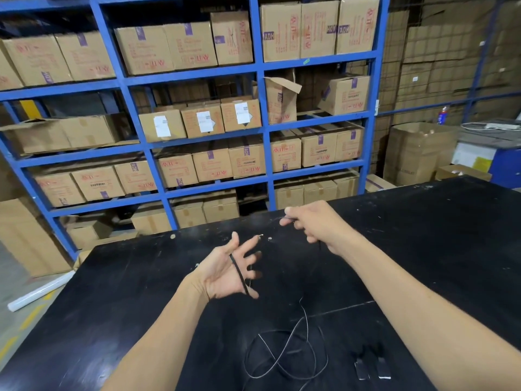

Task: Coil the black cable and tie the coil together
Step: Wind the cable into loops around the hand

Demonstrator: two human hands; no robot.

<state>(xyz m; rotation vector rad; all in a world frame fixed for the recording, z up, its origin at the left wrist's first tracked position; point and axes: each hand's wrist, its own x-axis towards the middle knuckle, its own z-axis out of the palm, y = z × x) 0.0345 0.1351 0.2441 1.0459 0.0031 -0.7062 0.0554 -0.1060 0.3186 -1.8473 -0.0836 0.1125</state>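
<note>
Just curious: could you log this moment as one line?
left hand: open, black cable across palm | right hand: pinching cable | loose loops on table

black cable (284, 354) loops nearly lost against the dark table (423, 249), lowest strand cut by bottom edge

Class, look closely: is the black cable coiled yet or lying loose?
Loose: the black cable sprawls in untidy loops on the table, one strand crossing the left hand.

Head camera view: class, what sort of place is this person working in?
Most likely a warehouse or stockroom: blue shelving racks filled with printed cardboard boxes, more boxes stacked along the right wall, and a scuffed black worktable.
</note>
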